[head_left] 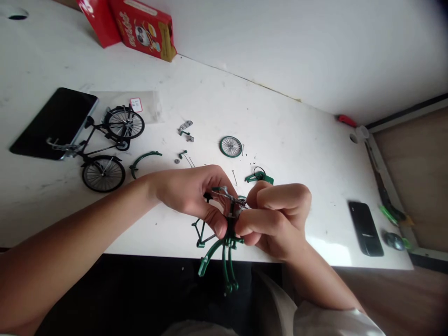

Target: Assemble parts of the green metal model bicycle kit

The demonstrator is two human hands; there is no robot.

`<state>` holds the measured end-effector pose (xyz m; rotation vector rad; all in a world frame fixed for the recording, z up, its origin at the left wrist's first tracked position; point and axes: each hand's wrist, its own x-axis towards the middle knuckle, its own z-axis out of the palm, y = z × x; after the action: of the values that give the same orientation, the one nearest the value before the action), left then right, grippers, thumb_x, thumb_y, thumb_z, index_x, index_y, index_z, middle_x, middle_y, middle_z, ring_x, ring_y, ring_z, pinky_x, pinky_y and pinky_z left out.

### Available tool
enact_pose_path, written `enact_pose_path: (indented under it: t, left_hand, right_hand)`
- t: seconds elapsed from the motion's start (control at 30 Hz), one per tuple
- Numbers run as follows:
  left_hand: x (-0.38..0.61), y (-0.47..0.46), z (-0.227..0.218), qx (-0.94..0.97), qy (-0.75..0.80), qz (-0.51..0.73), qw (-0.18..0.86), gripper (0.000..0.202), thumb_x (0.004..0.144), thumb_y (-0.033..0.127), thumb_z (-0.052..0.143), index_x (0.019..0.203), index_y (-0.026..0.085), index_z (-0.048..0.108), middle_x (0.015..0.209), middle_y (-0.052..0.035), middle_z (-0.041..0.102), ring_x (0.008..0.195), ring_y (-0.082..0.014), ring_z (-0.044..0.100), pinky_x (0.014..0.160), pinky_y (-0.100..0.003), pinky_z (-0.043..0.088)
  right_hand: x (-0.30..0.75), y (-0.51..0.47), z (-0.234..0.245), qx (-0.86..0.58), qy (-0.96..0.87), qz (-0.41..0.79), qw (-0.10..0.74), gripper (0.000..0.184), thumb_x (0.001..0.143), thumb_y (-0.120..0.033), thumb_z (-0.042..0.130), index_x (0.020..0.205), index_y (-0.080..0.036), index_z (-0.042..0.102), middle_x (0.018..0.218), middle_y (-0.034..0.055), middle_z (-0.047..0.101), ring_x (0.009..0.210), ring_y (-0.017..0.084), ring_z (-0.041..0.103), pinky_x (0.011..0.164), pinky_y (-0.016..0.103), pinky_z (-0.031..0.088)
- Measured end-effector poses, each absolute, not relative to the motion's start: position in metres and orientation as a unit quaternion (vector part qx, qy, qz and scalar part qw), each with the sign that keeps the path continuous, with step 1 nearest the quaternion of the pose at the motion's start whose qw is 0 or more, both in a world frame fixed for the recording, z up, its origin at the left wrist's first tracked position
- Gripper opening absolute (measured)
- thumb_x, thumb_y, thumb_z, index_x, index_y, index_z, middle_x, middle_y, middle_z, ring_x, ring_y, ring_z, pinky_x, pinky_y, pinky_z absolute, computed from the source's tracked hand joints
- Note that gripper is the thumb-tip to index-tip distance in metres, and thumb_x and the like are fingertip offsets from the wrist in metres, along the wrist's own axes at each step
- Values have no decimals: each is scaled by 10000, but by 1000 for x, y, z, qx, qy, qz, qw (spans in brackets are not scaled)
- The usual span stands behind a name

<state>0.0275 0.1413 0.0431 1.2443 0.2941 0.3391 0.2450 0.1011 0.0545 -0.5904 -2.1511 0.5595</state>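
Both hands meet over the table's front edge around a green miniature bicycle frame (201, 233) with its fork and fender pointing toward me. My left hand (196, 191) is closed on the frame near the head tube, thumb pressed against it. Close beside it, the pinched fingers of my right hand (273, 214) are at the silver handlebar (227, 192) on top of the frame. What lies between the right fingertips is partly hidden. Beyond the hands are a loose spoked wheel (231, 146), a green part with a black ring (259, 176) and a curved green fender (145, 161).
At left, a black miniature bicycle (105, 144) lies by a dark tablet (56, 123) and a clear bag (150, 100). Small parts (185, 128) are scattered mid-table. A red box (147, 30) stands at the back. A black phone (366, 228) and a dark rounded object (394, 241) lie right.
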Motion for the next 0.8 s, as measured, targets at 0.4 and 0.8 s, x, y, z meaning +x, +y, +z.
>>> enact_pose_path:
  t: [0.4,0.8]
  left_hand:
    - [27,141,40,559,116,169,803,259,741,339,968,843,152,821,845,-103,813,786,-219,759,720,-289,626]
    - [27,139,41,553,121,169,807,264,731,325,976,860,147,831,845,-106,820,793,-227,781,695,-266,634]
  right_hand:
    - [250,106,53,-177,-881,210,384,249,943,-38,632,988,-274,698,870,-29,636,579,69,566,535,269,547]
    - [255,108,54,-193,-905,148,348,186,910,-130,720,930,-315,736,784,-3,516,619,137,478,556,340,490]
